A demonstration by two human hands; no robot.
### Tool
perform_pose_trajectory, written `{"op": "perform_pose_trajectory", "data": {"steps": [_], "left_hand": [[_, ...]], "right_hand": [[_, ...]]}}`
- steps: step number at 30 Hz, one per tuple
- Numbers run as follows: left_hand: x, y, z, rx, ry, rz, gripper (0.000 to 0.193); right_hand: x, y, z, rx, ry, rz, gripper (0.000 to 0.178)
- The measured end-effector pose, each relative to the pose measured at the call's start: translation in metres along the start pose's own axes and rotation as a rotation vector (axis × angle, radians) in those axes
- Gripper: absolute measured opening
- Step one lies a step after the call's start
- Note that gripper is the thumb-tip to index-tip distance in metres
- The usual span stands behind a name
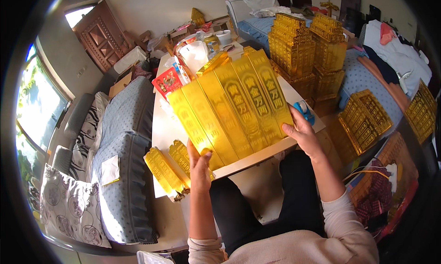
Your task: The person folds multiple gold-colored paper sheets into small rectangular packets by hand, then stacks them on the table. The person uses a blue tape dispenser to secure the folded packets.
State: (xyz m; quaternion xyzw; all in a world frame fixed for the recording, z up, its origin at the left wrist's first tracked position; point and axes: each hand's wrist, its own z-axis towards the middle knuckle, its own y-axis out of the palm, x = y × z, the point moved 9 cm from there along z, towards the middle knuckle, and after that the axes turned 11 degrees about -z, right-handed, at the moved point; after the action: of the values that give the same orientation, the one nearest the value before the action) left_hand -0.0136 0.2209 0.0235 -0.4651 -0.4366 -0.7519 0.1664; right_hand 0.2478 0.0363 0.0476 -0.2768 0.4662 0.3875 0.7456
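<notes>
A row of several long gold bar-shaped boxes (232,103), joined side by side and stepped in height, stands tilted on the white table (163,126). My left hand (200,165) grips the row's lower left end. My right hand (301,131) presses against its right end bar. Two loose gold bars (167,165) lie at the table's left edge, just beside my left hand.
A blue tape dispenser (304,111) sits behind my right hand. Stacked gold towers (308,53) and gold box blocks (365,119) stand to the right. Red packets (167,82), a white jug (195,55) and cups crowd the table's far end. A blue sofa (121,158) lies left.
</notes>
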Motion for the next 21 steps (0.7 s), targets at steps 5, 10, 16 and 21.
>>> {"op": "perform_pose_trajectory", "data": {"steps": [5,10,16,21], "left_hand": [[-0.055,0.000,-0.010,-0.050,-0.056,0.091,0.083],[-0.064,0.000,-0.018,-0.097,-0.011,0.099,0.081],[-0.073,-0.010,-0.026,-0.049,-0.031,0.109,0.081],[-0.083,-0.022,-0.030,-0.016,-0.049,0.121,0.087]], "right_hand": [[0.116,-0.027,-0.035,0.076,0.186,-0.032,0.070],[0.113,-0.025,-0.043,0.045,0.132,-0.087,0.076],[0.040,-0.035,-0.028,0.240,-0.100,-0.345,0.089],[-0.067,-0.017,-0.011,0.277,-0.403,-0.815,0.093]]}}
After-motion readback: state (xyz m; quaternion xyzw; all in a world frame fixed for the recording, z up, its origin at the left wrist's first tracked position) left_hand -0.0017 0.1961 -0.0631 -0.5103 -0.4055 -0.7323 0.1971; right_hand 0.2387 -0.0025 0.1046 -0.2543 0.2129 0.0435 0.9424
